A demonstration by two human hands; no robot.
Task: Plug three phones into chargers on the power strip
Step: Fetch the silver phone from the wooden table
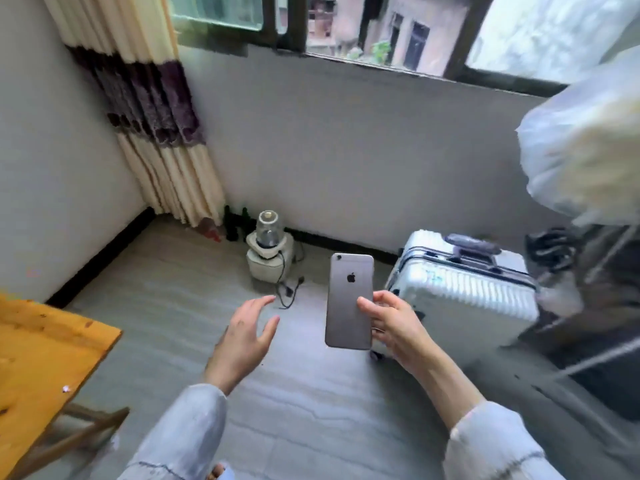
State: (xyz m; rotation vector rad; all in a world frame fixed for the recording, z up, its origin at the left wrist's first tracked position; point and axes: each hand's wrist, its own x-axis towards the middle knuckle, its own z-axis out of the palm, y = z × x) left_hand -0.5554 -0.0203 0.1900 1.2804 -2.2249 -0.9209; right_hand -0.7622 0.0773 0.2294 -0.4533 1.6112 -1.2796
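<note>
My right hand point(393, 323) holds a grey phone point(348, 303) upright by its right edge, back side facing me, above the floor. Just left of the phone, my left hand point(244, 336) hovers with its fingers spread and nothing in it, a small gap away from the phone. No power strip, charger or other phone is in view.
A white suitcase point(464, 289) lies on the floor behind my right hand. A white blender point(268, 249) with a black cord point(289, 289) stands by the far wall. An orange wooden table point(41, 362) is at the left. A pale plastic bag point(585, 143) hangs at the right.
</note>
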